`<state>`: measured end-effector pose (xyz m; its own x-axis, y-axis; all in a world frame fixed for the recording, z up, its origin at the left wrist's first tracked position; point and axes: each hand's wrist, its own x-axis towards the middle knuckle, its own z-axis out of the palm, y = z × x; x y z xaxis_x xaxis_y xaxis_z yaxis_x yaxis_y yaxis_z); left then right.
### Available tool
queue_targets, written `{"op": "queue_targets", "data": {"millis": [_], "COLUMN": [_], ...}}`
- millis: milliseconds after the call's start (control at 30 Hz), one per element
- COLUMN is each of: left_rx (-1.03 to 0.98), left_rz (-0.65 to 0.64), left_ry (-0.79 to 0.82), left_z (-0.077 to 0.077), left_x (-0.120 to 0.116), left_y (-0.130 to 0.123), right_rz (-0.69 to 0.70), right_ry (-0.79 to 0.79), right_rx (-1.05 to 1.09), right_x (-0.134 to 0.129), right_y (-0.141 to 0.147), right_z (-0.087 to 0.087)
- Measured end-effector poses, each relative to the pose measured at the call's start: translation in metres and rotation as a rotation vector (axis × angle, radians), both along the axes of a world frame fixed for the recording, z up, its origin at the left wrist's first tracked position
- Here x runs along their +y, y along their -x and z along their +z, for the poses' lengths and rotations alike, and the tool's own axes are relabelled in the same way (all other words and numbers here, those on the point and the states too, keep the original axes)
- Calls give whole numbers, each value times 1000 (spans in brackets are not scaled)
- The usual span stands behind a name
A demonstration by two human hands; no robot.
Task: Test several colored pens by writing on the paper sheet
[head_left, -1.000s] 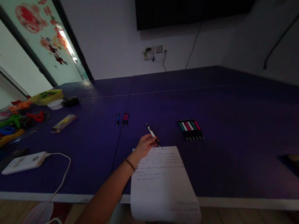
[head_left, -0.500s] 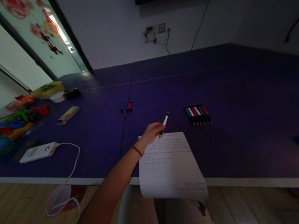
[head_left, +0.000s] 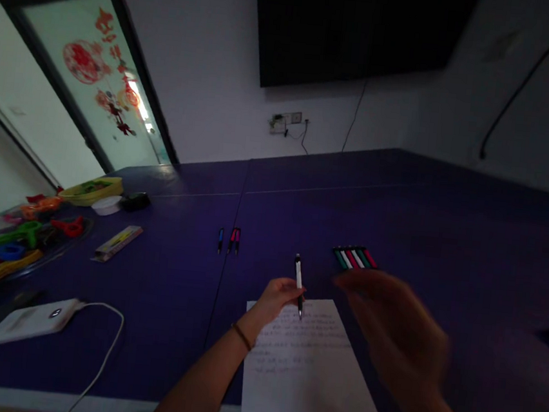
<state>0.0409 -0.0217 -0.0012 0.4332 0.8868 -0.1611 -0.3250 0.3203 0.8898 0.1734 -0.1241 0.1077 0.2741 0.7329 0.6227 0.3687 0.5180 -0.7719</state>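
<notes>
Between the thumb and fingers of my left hand (head_left: 277,299) is a white pen (head_left: 299,274) with black ends, its tip pointing down over the top of a handwritten sheet of paper (head_left: 301,377). My right hand (head_left: 398,328) is raised to the right of the sheet, smeared by motion, with its fingers partly bent and nothing visible in it. Just beyond it lies a row of several pens (head_left: 354,258) with green, white and pink grips, partly covered by the hand. Further left, a blue pen (head_left: 220,240) lies beside two pink pens (head_left: 234,241).
On the left of the purple table (head_left: 174,287) are a white power bank (head_left: 33,322) with a cable, a small box (head_left: 118,243), a yellow basket (head_left: 92,191) and colourful scissors (head_left: 24,234). A dark screen (head_left: 359,33) hangs on the wall.
My right hand has come into view from the right. The pen in my left hand has turned so it leans the other way. The view has tilted up, showing more wall.
</notes>
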Motion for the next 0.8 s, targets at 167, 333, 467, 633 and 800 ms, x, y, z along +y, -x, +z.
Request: {"op": "queue_targets", "data": {"millis": [167,333,467,633,800], "left_rx": [89,107,93,30,-165], "left_rz": [-74,-90,-82,-134,-265], "left_ry": [-123,-108,-75,-35,131], "left_z": [-6,-13,-13,-10,-7], "left_x": [1,4,6,7,8], "left_y": [0,-1,-1,1,6], "right_rz": [381,652,708,708,666], "right_ry": [386,558,609,656,734], "right_rx": [647,878,910,907,886], "right_x": [95,117,113,113,112], "right_y": [-2,-6,-3,0,-1], "right_z": [-63,-109,-113,-111,-105]}}
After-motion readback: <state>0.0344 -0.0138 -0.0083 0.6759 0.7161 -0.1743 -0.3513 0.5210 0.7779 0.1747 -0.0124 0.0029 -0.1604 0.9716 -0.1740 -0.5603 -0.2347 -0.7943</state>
